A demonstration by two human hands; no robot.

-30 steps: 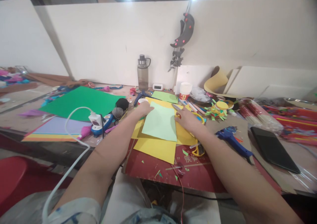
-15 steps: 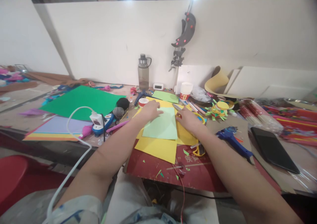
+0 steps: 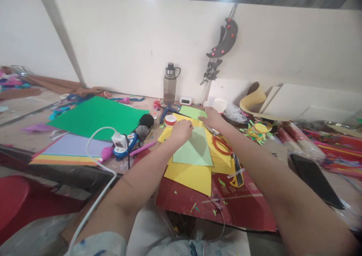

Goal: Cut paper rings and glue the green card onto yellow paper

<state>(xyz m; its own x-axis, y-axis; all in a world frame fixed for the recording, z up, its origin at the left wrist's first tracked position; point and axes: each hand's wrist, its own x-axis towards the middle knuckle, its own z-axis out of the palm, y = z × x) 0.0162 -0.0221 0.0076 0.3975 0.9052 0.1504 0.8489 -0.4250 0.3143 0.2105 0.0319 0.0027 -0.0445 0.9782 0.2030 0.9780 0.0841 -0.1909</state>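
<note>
White panels [image 3: 113,41] back the cluttered worktop [image 3: 36,139]. Left hand [image 3: 182,131], fingers curled, sits over a pale-green sheet [image 3: 192,154] atop yellow paper [image 3: 189,177], perhaps steadying it; right hand [image 3: 214,118] reaches the farther lime sheet [image 3: 191,111], fingers partly spread. Cannot tell whether either grips.

At the near left, a short, loose cloth sleeve in whitish pale blue [image 3: 109,242] carries darker blue patches. A pale grey-blue cloth garment front [image 3: 178,247] at the near middle shows dark blue markings. Off-white cloth trousers [image 3: 146,226] show beside it; left hand [image 3: 181,131] and right hand [image 3: 214,119] are bare.
</note>
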